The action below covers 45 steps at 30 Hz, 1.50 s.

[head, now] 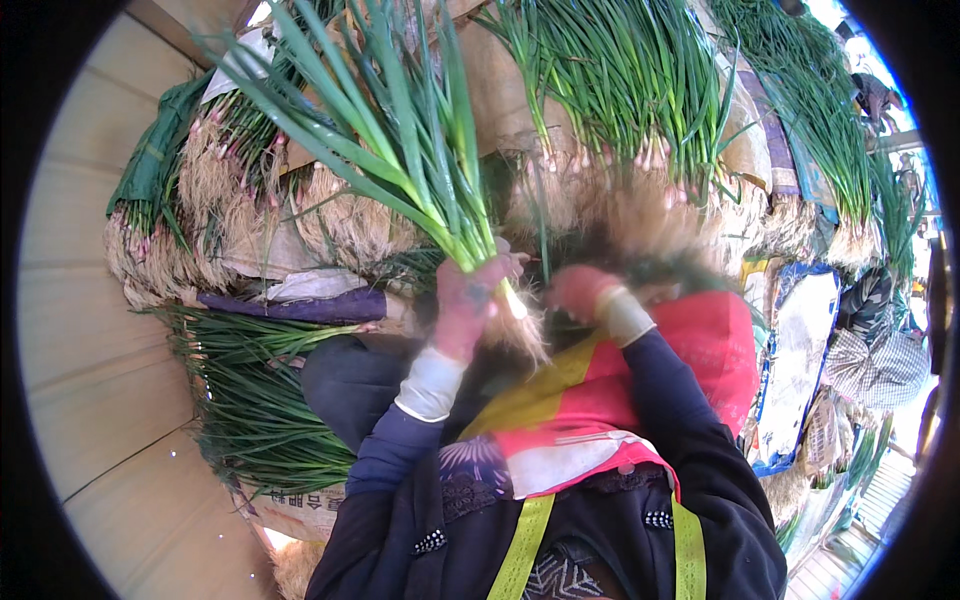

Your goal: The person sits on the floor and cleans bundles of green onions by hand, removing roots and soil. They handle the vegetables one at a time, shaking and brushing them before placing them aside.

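My left hand [463,300], in a red-coated glove with a pale cuff, is closed around a small bunch of green garlic plants [420,165]. Their long leaves fan up and to the left; a white bulb [514,306] and stringy roots [517,334] hang out below the fist. My right hand [585,294], gloved alike, is blurred just right of those roots. Its fingers are too smeared to tell whether they hold anything. Both hands are above my lap, over a red and yellow apron [592,375].
Ahead lies a big row of green garlic [630,82], roots towards me. More bundles lie at left [232,165] and beside my left knee [262,405]. A panelled wall [112,262] bounds the left. At right are a white board-like piece with a blue edge [799,360] and a person in checked cloth [877,367].
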{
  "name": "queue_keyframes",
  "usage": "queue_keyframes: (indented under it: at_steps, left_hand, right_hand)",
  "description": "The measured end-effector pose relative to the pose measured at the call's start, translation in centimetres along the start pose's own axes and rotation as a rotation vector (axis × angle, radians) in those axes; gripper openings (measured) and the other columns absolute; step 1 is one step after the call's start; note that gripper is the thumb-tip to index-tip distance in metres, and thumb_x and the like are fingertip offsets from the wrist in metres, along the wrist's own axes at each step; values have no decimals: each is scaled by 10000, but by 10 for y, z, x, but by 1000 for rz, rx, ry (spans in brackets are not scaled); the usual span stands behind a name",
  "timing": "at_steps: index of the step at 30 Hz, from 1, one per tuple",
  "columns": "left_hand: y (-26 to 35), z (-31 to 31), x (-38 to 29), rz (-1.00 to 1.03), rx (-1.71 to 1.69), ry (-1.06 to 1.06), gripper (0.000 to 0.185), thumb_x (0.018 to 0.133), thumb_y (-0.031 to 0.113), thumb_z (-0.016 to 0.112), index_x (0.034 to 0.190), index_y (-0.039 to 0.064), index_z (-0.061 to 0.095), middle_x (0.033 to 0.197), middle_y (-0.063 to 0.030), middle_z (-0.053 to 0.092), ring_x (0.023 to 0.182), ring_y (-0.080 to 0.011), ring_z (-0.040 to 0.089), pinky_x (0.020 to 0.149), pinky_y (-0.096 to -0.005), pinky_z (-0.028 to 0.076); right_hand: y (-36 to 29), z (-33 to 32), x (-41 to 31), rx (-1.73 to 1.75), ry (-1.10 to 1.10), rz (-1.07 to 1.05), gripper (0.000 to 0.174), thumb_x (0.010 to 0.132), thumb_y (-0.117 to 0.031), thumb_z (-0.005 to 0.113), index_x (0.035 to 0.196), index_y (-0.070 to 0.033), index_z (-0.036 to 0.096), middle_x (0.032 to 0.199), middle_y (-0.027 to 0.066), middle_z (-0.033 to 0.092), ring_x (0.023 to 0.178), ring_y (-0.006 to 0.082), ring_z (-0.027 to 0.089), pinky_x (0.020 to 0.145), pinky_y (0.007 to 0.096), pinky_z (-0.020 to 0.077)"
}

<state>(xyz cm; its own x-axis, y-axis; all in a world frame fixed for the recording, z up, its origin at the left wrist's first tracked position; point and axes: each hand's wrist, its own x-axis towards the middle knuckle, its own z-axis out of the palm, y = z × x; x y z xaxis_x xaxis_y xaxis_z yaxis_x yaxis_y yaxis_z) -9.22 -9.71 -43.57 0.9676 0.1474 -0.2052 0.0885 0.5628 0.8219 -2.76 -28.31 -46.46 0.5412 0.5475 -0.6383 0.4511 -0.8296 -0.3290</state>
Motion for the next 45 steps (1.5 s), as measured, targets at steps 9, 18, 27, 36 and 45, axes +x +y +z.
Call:
queue_keyframes:
  at_steps: [9, 18, 27, 36, 45]
  left_hand:
    - [-1, -18, -4, -128, 56, -100, 341, 855, 260, 539, 1028, -34, 552, 872, -116, 583, 791, -206, 594, 699, -309, 506]
    - [-6, -25, -2, -77, 157, -117, 423, 846, 331, 555, 1083, -19, 556, 987, -122, 587, 859, -211, 588, 752, -329, 504]
    - [40, -6, 1, 67, 63, -43, 282, 747, 134, 619, 986, 8, 539, 734, -67, 557, 637, -187, 571, 623, -332, 523]
    - [28, -11, 5, -279, -329, -2, 321, 757, 67, 629, 1044, -35, 529, 999, -167, 599, 979, -305, 583, 841, -396, 492]
    - [-8, -13, 7, -275, -47, -46, 325, 748, 181, 681, 995, -19, 608, 966, -103, 635, 913, -205, 608, 844, -302, 473]
  right_hand:
    - [2, -123, 54, 287, 1051, 270, 330, 768, -303, 581, 979, -49, 584, 963, 195, 616, 920, 351, 585, 785, 408, 458]
    - [13, -129, 51, 1592, 735, -6, 272, 814, -99, 536, 1064, -17, 605, 776, 68, 583, 606, 154, 555, 527, 257, 471]
    - [17, -92, 21, 1792, 734, -101, 251, 852, -122, 454, 1040, 3, 563, 791, 78, 601, 607, 182, 581, 495, 326, 512]
    - [27, -90, 31, 1628, 641, 64, 258, 819, -75, 487, 1054, 0, 562, 791, 98, 603, 599, 208, 590, 537, 317, 523]
    - [-10, -51, 57, 2059, 322, -419, 177, 823, -90, 543, 956, 23, 579, 836, 109, 602, 745, 257, 584, 691, 385, 504]
